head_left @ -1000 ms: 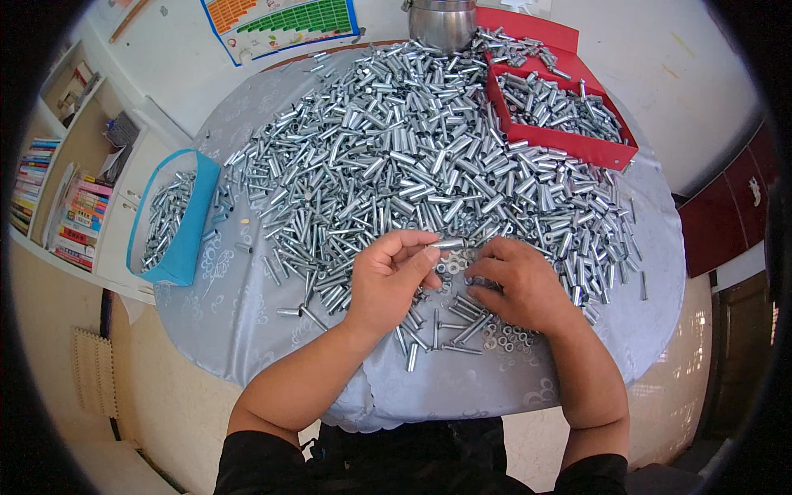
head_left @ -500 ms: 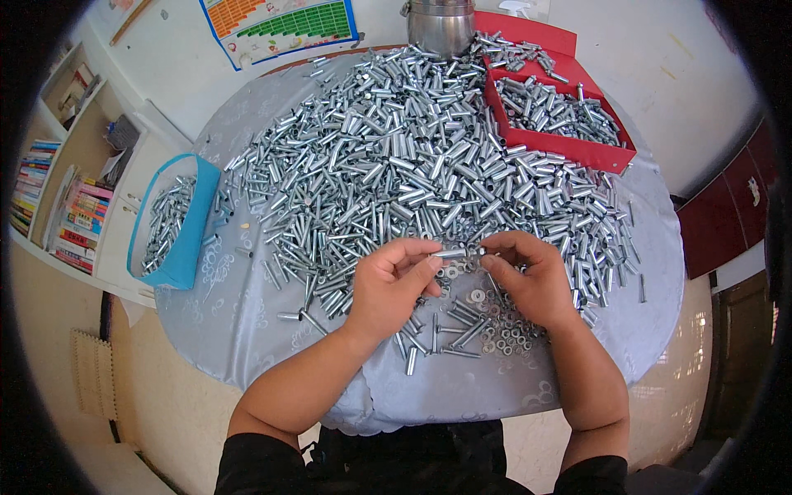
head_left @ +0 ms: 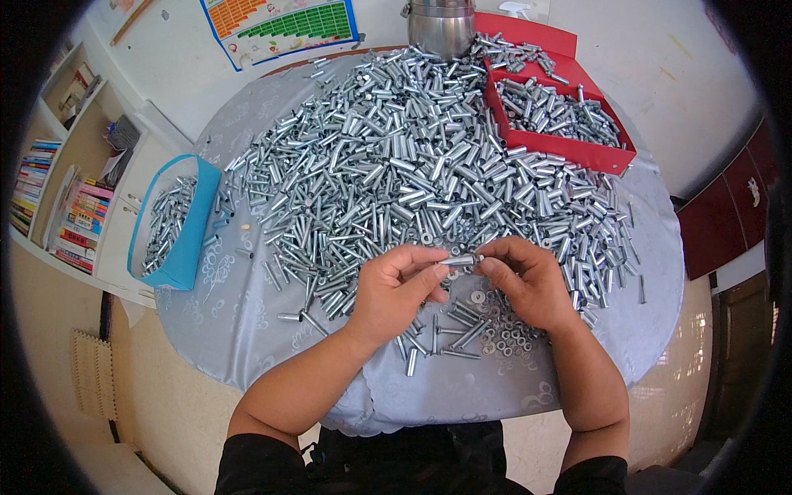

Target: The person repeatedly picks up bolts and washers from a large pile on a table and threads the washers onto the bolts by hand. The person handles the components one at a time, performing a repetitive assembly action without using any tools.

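Between my hands lies a silvery expansion bolt (head_left: 459, 260), held level above the front of the metal heap. My left hand (head_left: 398, 285) is closed on its left end between thumb and fingers. At the bolt's other end, the thumb and forefinger of my right hand (head_left: 528, 285) pinch a small ring-like piece, a nut or washer, now touching the bolt. Which of these it is, I cannot tell. Below my hands are loose washers and nuts (head_left: 507, 340) and several loose bolts (head_left: 469, 332). A large heap of metal sleeves and bolts (head_left: 388, 165) rises beyond.
A red box (head_left: 561, 147) full of bolts stands at the back right, beside a steel pot (head_left: 441, 29). At the left edge of the round, cloth-covered table (head_left: 272, 355) is a blue bin (head_left: 191, 239) with more metal parts. Bookshelves (head_left: 82, 181) stand farther left.
My right hand has moved slightly left and down, bringing its small piece from apart to against the bolt's right end. The left hand has shifted slightly down and right with the bolt.
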